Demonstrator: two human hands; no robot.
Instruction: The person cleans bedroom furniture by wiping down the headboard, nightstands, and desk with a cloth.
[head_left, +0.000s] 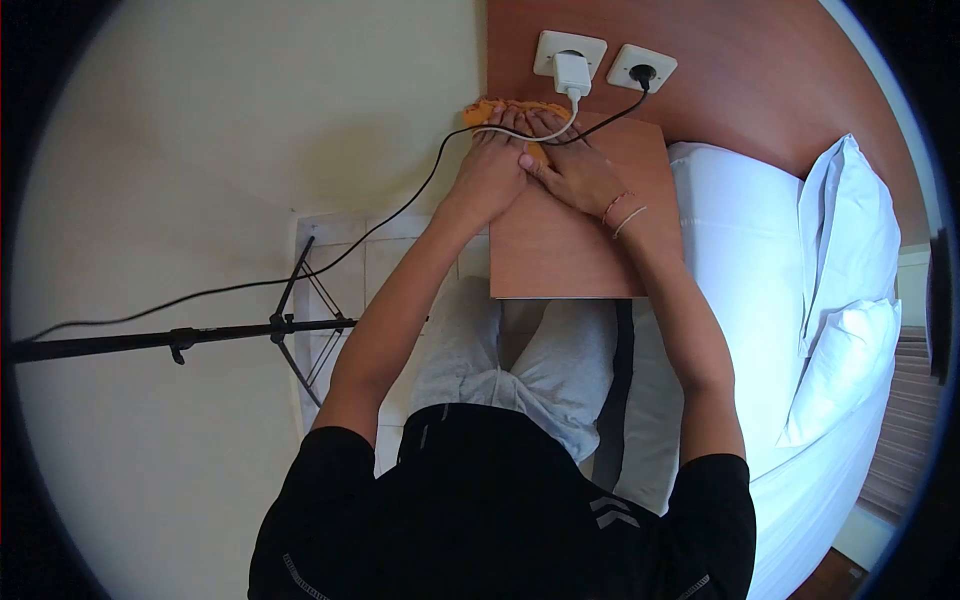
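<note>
An orange cloth (483, 112) lies bunched at the far left corner of a small wooden-topped cabinet (580, 250), close to the wall. My left hand (497, 165) rests on it, fingers stretched forward and lying flat. Beside it, my right hand (575, 175) also presses on the cloth with extended fingers; its thumb reaches over towards the left hand. Two thin bracelets circle the right wrist. A white charger cable (572, 115) and a black cord (610, 122) pass over the fingers. Most of the cloth is hidden under both hands.
A white charger (572, 72) and a black plug (642, 74) sit in wall sockets above the cabinet. A bed with white sheets (740, 230) and pillows (845, 370) stands right. At left is a black tripod stand (230, 333) before a pale wall.
</note>
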